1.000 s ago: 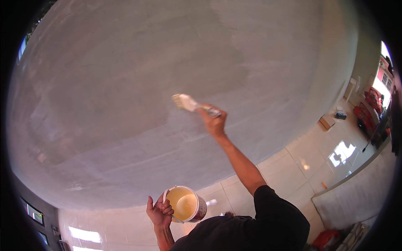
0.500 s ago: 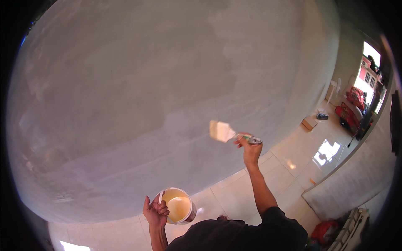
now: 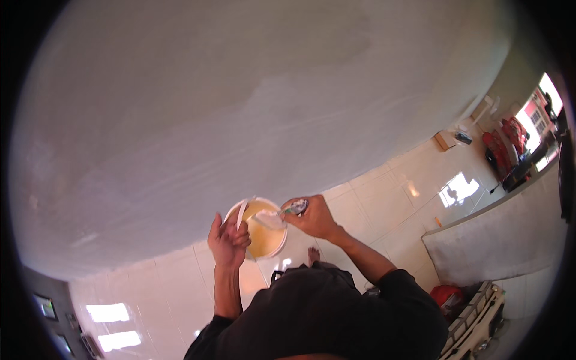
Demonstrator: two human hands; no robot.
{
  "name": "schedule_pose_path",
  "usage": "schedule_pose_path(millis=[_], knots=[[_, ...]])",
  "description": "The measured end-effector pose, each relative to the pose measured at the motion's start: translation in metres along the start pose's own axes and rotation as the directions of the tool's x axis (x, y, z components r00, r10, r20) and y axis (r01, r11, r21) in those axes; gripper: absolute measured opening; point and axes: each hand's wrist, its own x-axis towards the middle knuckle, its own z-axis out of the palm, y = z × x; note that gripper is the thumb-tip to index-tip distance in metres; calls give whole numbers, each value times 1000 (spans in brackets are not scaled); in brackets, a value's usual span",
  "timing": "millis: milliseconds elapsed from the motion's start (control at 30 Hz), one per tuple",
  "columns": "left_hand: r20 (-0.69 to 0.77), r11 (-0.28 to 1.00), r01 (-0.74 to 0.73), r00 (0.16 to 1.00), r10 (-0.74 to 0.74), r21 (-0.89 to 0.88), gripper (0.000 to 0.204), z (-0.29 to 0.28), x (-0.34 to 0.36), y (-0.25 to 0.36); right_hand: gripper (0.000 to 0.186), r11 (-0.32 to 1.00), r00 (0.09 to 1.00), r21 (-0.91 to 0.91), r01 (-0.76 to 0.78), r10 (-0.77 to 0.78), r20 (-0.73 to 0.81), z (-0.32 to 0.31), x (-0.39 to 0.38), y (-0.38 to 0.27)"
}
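Note:
My left hand (image 3: pixel 228 245) is closed round the white handle (image 3: pixel 242 213) of a paint bucket (image 3: pixel 284 245), which hangs in front of my body. Yellowish liquid (image 3: pixel 260 241) shows inside it. Closed on the grip of a wide flat paintbrush (image 3: pixel 270 219), my right hand (image 3: pixel 314 217) is at the bucket's right rim. The pale bristle end points left, inside the bucket's opening; how deep it sits I cannot tell. Beyond both hands stands a grey wall (image 3: pixel 180 156), with a darker patch higher up.
Glossy pale tiles (image 3: pixel 372 198) cover the floor, and my bare foot (image 3: pixel 314 255) shows below the bucket. A low grey partition (image 3: pixel 480 240) stands at right. Farther off are a small cardboard box (image 3: pixel 444 141) and red items (image 3: pixel 497 147). A red object (image 3: pixel 447 295) lies at lower right.
My right hand has brought the paintbrush from in front of the wall down and left to the bucket. The bucket and my left hand now appear higher in view, as the view has tipped downward.

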Motion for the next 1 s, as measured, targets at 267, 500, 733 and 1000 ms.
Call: schedule_pose_path(millis=[267,500,733,1000], knots=[[155,998,52,986,-56,30,70,-7,-1,-8,20,952,979,-282,118,-65,192,41,3,26],[160,996,85,983,-88,26,77,2,-10,-5,15,898,914,-372,234,-72,400,68,18,36],[124,998,41,991,-47,50,78,25,-17,-11,14,880,859,-341,331,-132,494,76,22,56],[62,1000,17,998,-17,-6,75,55,-22,-22,15,837,832,-339,430,-222,508,51,17,50]])
